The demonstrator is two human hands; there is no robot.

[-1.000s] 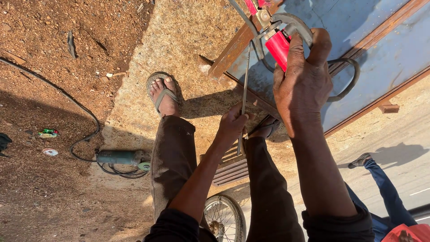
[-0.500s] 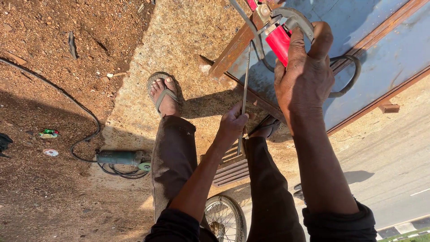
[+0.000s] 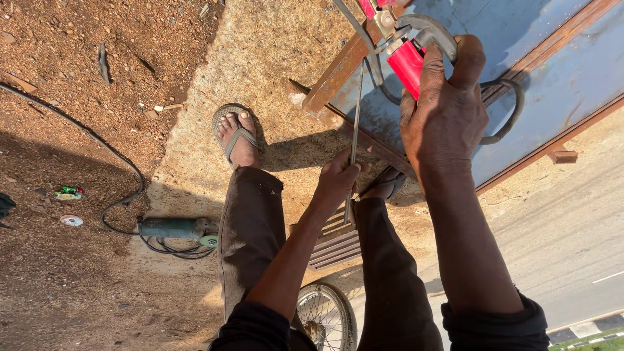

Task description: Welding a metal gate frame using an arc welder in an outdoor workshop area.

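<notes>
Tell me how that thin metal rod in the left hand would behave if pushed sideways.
The thin rod looks slender for its length, so it would probably flex and spring back. Held by the left hand low down and clamped in the red holder, it likely cannot roll.

your sleeves [image 3: 497, 322]: dark, pushed up past the forearms | your trousers [image 3: 250, 227]: brown, kinda dusty | your feet: strappy sandal [image 3: 235, 133] on each, toes out

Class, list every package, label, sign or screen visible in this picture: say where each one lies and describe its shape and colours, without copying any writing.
Small crumpled wrapper: on the dirt at far left, flattened, green with a red patch.
Round disc: on the dirt just below the wrapper, pale with a reddish centre label.
No signs or screens show.
</notes>
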